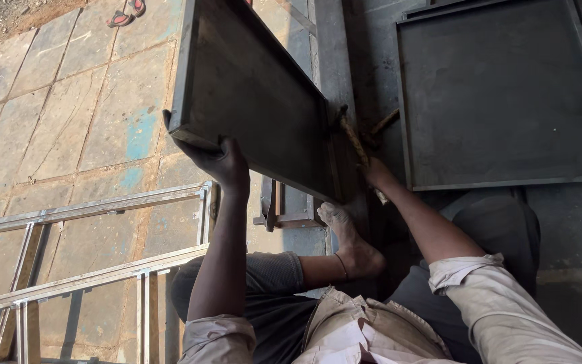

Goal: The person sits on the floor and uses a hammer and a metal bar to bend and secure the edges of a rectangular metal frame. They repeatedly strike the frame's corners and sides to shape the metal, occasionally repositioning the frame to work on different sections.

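A large dark metal tray (250, 87) with raised edges is tilted up in front of me. My left hand (220, 162) grips its near lower corner from underneath. My right hand (375, 174) holds a thin rust-coloured rod (355, 138) against the tray's right lower corner. My bare foot (348, 239) rests on the floor just below the tray's edge. A second dark metal tray (506, 94) lies flat at the right.
Metal frames of square tube (102, 269) lie on the paved floor at the lower left. A small metal bracket (287, 209) sits under the tray. Red sandals (126, 13) lie at the top left.
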